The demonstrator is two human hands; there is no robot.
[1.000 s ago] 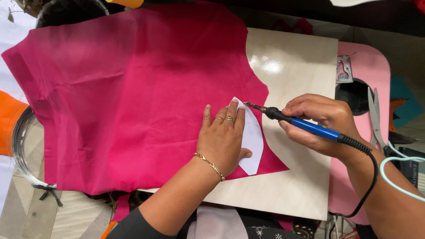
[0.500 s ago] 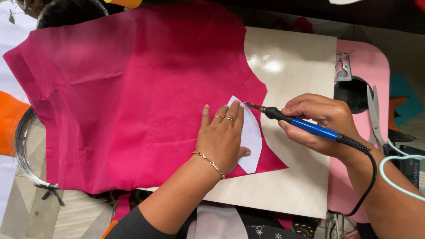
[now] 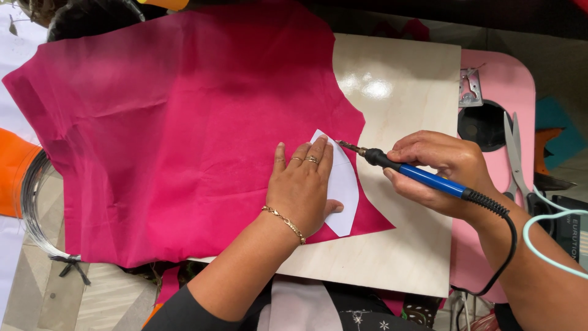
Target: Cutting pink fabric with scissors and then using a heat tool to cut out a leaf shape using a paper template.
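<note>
- Coil of thin wire (image 3: 27,208): well to the left of our left hand, lying past the fabric's left edge, tied with a dark knot at its lower end.
- Orange piece (image 3: 13,171): beside the coil, partly cut off by the frame edge.
- Magenta fabric (image 3: 177,129): one large sheet spread flat, running from far left to under our left hand; its right edge is cut in a curve that ends in a point below the tool.
- Left hand (image 3: 303,187): palm down, fingers together and stretched flat, pressing on the white template; rings and a thin chain bracelet on it.
- White paper template (image 3: 343,184): a curved, pointed shape, half covered by our left hand, lying on the fabric's right edge.
- Pale wooden board (image 3: 404,79): under the fabric and both hands.
- Blue-handled heated tool (image 3: 422,178): its metal tip sits at the template's upper right edge; black cord trails off behind the wrist.
- Right hand (image 3: 444,168): fingers wrapped round the tool's handle, pen-fashion.
- Pink table (image 3: 499,79): beyond our right hand.
- Scissors (image 3: 514,159): just right of our right hand, on the pink table.
</note>
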